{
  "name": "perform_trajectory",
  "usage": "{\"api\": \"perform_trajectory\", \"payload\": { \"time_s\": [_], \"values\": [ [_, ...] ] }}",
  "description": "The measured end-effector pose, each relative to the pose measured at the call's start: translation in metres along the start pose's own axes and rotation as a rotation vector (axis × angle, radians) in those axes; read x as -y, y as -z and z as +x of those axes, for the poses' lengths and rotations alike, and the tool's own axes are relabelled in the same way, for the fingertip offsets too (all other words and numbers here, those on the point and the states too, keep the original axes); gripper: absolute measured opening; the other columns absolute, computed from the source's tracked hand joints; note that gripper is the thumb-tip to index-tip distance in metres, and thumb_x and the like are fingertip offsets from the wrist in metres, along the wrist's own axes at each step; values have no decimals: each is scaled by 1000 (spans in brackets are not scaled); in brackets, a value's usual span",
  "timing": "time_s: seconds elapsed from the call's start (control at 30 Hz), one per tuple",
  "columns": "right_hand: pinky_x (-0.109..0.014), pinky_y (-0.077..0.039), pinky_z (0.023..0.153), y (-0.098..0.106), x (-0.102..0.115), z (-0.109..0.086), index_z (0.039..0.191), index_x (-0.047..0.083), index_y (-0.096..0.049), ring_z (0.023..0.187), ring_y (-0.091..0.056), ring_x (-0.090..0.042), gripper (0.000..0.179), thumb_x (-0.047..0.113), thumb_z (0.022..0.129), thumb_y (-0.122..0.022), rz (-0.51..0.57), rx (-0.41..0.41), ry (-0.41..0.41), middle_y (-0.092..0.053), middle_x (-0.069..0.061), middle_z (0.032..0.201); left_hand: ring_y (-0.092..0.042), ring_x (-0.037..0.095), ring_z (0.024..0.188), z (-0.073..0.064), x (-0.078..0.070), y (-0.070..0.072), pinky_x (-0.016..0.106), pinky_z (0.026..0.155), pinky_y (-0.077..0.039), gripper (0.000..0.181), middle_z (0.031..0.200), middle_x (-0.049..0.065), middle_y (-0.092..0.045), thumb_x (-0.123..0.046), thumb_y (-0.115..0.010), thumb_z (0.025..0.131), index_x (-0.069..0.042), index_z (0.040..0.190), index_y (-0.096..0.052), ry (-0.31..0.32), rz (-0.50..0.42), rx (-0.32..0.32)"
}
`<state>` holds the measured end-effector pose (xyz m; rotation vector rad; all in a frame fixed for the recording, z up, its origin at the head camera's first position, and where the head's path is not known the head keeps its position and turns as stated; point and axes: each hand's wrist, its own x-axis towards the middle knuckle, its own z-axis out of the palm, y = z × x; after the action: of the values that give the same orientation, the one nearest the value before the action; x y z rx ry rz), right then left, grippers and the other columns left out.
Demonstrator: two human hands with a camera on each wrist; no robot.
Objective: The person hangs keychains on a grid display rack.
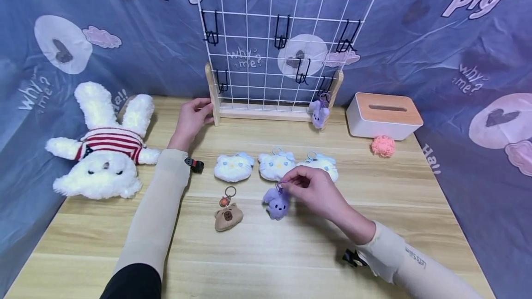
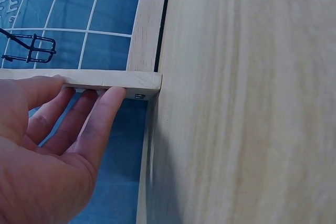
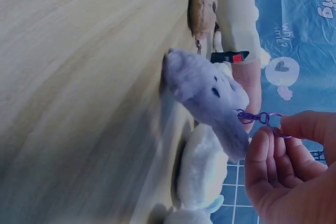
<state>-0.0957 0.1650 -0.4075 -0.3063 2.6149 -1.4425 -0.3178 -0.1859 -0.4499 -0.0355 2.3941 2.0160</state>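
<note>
My left hand (image 1: 193, 121) pinches the left wooden post (image 2: 113, 80) of a white wire grid rack (image 1: 272, 36), thumb on one side and fingers on the other. Between thumb and fingertips, my right hand (image 1: 313, 193) holds the purple metal ring (image 3: 273, 119) of a purple plush keychain (image 1: 276, 204). The plush (image 3: 205, 82) hangs below the ring, close over the table. Behind it lie three white cat plush keychains (image 1: 233, 168) in a row, the right one partly covered by my right hand. A brown bear plush keychain (image 1: 227, 218) with a metal ring lies to the left.
Several black hooks (image 1: 281, 33) are fixed on the grid, and another purple plush keychain (image 1: 319, 113) hangs at its lower right. A white tissue box (image 1: 374, 123) with a wooden lid and a pink crocheted ball (image 1: 383, 146) stand right. A large white plush toy (image 1: 104, 170) lies left.
</note>
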Motion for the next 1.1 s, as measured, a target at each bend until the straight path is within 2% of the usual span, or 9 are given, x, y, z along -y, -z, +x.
{"api": "perform_trajectory", "payload": {
  "time_s": [0.43, 0.77, 1.1],
  "values": [
    [-17, -57, 68, 7, 11, 3, 102, 13, -85, 80, -65, -8, 5, 9, 98, -86, 3, -57, 41, -80, -3, 94, -71, 24, 120, 0, 1, 0, 23, 95, -72, 39, 139, 23, -65, -15, -64, 116, 2, 150, -66, 7, 14, -8],
    [-18, -53, 62, 21, 20, 10, 105, 13, -84, 78, -62, -12, 6, 10, 100, -84, 28, -104, 12, -81, -6, 100, -72, 23, 119, 3, 3, 0, 19, 90, -72, 37, 137, 20, -67, -16, -63, 116, 0, 149, -67, -1, 22, -11],
    [-16, -61, 73, 46, 24, 26, 108, 5, -83, 85, -69, -9, 8, 9, 102, -80, 82, -169, 35, -82, -8, 104, -72, 21, 116, 3, 3, 0, 20, 90, -72, 37, 135, 19, -66, -16, -63, 116, 0, 149, -67, 1, 10, -8]
  ]
}}
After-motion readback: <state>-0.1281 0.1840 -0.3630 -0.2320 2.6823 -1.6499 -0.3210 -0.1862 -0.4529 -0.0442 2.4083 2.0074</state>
